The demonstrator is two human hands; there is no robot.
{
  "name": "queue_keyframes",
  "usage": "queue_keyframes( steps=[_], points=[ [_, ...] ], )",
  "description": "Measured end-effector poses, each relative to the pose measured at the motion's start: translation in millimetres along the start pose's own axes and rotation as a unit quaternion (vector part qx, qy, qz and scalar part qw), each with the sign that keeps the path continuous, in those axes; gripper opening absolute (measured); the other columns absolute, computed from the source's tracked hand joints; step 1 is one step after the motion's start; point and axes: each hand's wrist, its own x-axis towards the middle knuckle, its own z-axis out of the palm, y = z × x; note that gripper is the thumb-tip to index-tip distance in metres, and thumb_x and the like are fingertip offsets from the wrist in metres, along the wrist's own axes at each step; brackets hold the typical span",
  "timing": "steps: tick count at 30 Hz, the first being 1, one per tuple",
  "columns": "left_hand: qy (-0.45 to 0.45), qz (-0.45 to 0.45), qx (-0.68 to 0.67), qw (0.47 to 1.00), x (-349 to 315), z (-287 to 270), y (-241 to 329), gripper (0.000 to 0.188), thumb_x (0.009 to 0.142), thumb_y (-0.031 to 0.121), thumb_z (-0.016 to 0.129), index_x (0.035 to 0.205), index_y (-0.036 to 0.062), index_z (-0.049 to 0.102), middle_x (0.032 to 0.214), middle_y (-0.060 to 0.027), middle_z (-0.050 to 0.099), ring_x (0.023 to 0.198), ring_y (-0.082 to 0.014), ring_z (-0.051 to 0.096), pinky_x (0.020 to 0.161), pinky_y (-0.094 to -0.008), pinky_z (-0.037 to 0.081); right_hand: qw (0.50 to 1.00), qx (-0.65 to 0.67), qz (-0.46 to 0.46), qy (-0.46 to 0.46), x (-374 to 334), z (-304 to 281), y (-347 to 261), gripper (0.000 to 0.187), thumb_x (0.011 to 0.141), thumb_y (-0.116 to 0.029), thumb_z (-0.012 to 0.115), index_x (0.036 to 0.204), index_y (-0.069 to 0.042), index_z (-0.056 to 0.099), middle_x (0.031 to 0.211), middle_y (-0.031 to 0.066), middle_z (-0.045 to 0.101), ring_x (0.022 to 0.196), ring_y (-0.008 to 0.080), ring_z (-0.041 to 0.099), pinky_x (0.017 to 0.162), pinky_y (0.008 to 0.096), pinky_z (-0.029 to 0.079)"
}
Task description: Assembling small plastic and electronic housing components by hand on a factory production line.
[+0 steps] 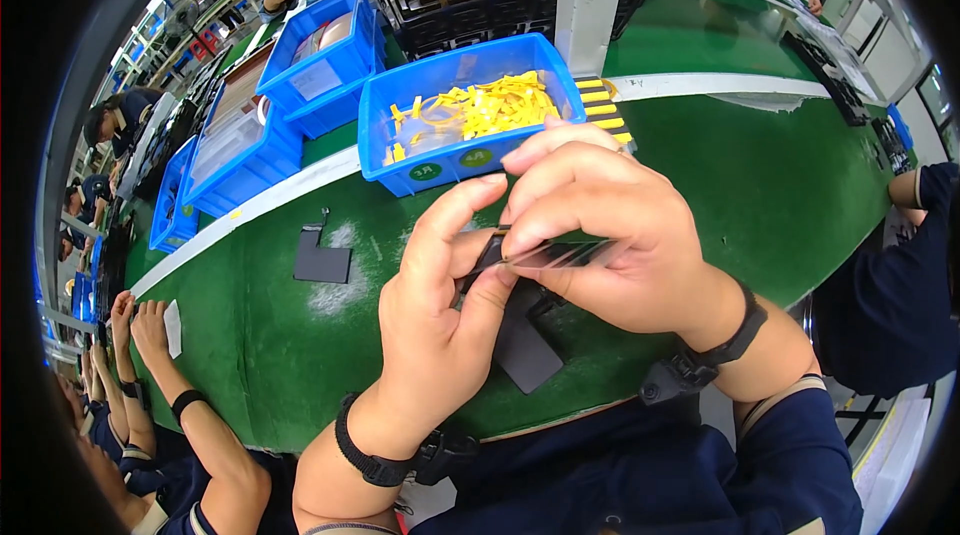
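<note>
My left hand (435,285) and my right hand (610,220) meet above the green table, thumbs and fingers pinched together. Between the left fingers shows part of a black flat piece (487,260), mostly covered by them. A thin, clear glossy film strip (575,255) runs from the pinch into my right palm. Below the hands is a dark, flat rectangular part (527,347); whether it joins the piece in my fingers is hidden. To the left, a similar black L-shaped part (323,257) with a short lead lies flat on the table.
Beyond my hands stands a blue bin (400,170) of small yellow pieces. More blue bins (325,70) line the left, along a white rail (300,175). A grey post (590,5) rises behind. Co-workers' hands (150,330) rest at the left table edge; another person sits right.
</note>
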Motion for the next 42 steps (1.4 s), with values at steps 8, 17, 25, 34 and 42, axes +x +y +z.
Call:
queue_keyframes(
  steps=[8, 17, 25, 34, 42],
  points=[
    [0.029, -0.074, -0.242, 0.967, 6, 0, 1, 0.027, 0.089, -0.002, 0.050, 0.116, -0.0041, 0.045, 0.105, -0.0140, 0.062, 0.099, -0.0161, 0.059, 0.088, -0.0275, 0.046, 0.986, -0.140, 0.034, 0.082, -3, 3, -4, 0.024, 0.062, 0.009, 0.068, 0.081, -0.004, 0.064, 0.073, 0.0052, 0.062, 0.070, 0.0196, 0.061, 0.082, 0.0384, 0.047],
    [0.070, -0.085, -0.137, 0.984, 1, 6, 4, 0.030, 0.086, -0.005, 0.054, 0.116, -0.0038, 0.047, 0.102, -0.0120, 0.063, 0.095, -0.0135, 0.060, 0.082, -0.0241, 0.048, 0.982, -0.179, 0.031, 0.060, -5, 9, -1, 0.018, 0.063, 0.005, 0.068, 0.078, -0.004, 0.062, 0.069, 0.0049, 0.060, 0.068, 0.0203, 0.060, 0.080, 0.0377, 0.047],
    [0.101, -0.095, -0.183, 0.973, 9, -5, -5, 0.027, 0.087, -0.004, 0.051, 0.114, -0.0040, 0.047, 0.101, -0.0138, 0.064, 0.093, -0.0139, 0.061, 0.082, -0.0255, 0.048, 0.969, -0.227, 0.049, 0.083, -3, 5, 3, 0.011, 0.070, 0.002, 0.065, 0.080, 0.000, 0.062, 0.076, 0.0100, 0.061, 0.071, 0.0246, 0.058, 0.074, 0.0375, 0.047],
    [0.041, -0.145, -0.211, 0.966, 8, -6, -3, 0.026, 0.087, -0.004, 0.050, 0.114, -0.0046, 0.047, 0.099, -0.0140, 0.064, 0.091, -0.0142, 0.062, 0.081, -0.0261, 0.050, 0.895, 0.125, 0.428, 0.001, -2, -9, 11, 0.045, 0.083, -0.004, 0.060, 0.127, -0.002, 0.049, 0.079, 0.0017, 0.060, 0.062, 0.0039, 0.051, 0.056, 0.0189, 0.042],
    [0.031, -0.130, -0.181, 0.974, 8, -2, 0, 0.026, 0.088, -0.003, 0.051, 0.113, -0.0035, 0.047, 0.099, -0.0134, 0.064, 0.091, -0.0136, 0.061, 0.080, -0.0255, 0.049, 0.975, -0.191, 0.104, 0.036, -5, -6, 10, 0.025, 0.075, 0.000, 0.065, 0.099, -0.007, 0.068, 0.070, 0.0039, 0.061, 0.057, 0.0118, 0.051, 0.052, 0.0252, 0.042]
  ],
)
